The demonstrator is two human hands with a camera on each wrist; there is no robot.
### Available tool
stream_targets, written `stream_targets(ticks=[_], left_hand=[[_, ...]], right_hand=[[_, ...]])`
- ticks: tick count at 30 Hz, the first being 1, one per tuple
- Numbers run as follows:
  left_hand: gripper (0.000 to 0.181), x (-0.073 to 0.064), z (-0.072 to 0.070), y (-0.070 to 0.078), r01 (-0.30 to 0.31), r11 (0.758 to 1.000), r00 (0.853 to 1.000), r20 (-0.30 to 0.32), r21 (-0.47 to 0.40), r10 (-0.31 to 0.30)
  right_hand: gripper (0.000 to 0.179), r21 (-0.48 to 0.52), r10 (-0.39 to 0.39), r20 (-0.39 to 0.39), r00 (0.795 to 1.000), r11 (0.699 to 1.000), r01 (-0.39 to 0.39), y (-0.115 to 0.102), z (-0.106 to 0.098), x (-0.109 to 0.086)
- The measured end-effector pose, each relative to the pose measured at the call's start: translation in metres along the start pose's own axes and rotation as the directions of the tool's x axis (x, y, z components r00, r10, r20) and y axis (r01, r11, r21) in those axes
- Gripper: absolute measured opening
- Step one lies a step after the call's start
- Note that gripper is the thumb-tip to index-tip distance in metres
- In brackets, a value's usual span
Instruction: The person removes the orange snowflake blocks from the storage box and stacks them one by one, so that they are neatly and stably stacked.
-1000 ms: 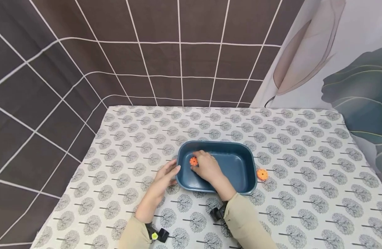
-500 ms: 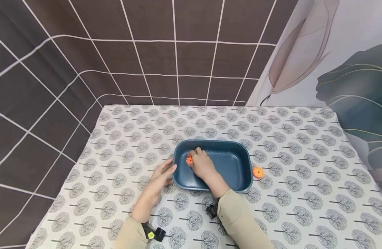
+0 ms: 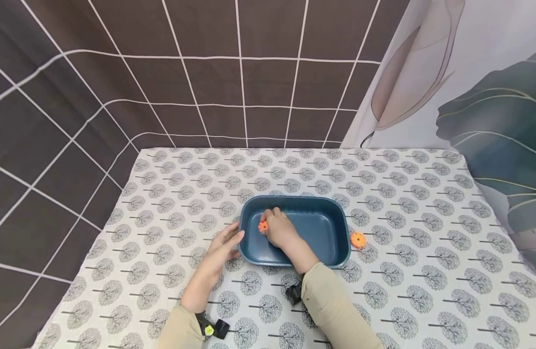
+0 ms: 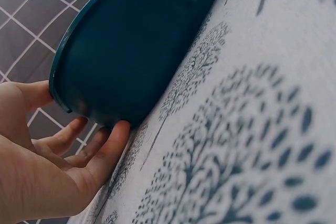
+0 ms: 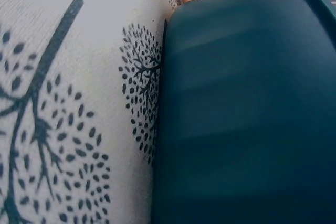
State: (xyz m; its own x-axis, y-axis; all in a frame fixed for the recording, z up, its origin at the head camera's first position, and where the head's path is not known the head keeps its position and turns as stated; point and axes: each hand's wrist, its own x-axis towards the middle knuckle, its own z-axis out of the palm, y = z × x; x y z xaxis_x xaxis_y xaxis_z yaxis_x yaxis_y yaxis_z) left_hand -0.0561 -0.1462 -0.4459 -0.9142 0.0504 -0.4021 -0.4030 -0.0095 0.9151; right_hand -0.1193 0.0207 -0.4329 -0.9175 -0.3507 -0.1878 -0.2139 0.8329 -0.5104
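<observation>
A dark blue plastic basin (image 3: 320, 231) stands on the cloth. My right hand (image 3: 282, 231) reaches over its near rim and pinches a small orange notched disc (image 3: 263, 226) near the left end, low inside it. The fingers partly cover the disc, and the right wrist view shows only the basin's outer wall (image 5: 236, 108). At the basin's left end, my left hand (image 3: 217, 252) rests its loosely spread fingers against the outside. In the left wrist view the thumb meets the rim (image 4: 59, 59) and the fingertips (image 4: 122, 127) touch the wall lower down.
A lighter orange notched disc (image 3: 357, 240) with a centre hole lies on the cloth beside the basin's right end. The tree-patterned cloth (image 3: 425, 276) covers the table. Dark grid-patterned curtain (image 3: 207, 77) hangs behind and at the left; pale leaf-patterned curtain (image 3: 407, 116) at the right.
My right fingers have closed in on the orange disc inside the basin, covering more of it. My left hand stays at the basin's left end. The whole scene has shifted slightly left in view.
</observation>
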Motion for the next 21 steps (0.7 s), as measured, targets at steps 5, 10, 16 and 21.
stream_targets(ticks=[5,10,16,21], left_hand=[[0.059,-0.0005,0.0003,0.0004,-0.004,1.0,1.0,-0.003,-0.005,0.004],[0.059,-0.0005,0.0006,0.0003,-0.007,1.0,1.0,0.0,-0.004,0.007],[0.058,-0.0012,0.0005,0.0008,-0.004,1.0,1.0,-0.005,-0.009,0.004],[0.057,-0.0018,0.0011,0.0017,-0.005,1.0,1.0,-0.01,-0.016,0.005]], right_hand=[[0.023,0.008,-0.006,-0.039,0.999,1.0,0.006,0.0024,0.0013,-0.0002],[0.026,0.022,-0.05,-0.106,0.993,0.998,0.053,0.0059,0.0006,-0.0016],[0.026,0.043,-0.073,-0.111,0.991,0.996,0.078,0.0069,0.0006,-0.002],[0.029,0.023,-0.09,-0.105,0.99,0.995,0.093,0.0064,-0.002,-0.0032]])
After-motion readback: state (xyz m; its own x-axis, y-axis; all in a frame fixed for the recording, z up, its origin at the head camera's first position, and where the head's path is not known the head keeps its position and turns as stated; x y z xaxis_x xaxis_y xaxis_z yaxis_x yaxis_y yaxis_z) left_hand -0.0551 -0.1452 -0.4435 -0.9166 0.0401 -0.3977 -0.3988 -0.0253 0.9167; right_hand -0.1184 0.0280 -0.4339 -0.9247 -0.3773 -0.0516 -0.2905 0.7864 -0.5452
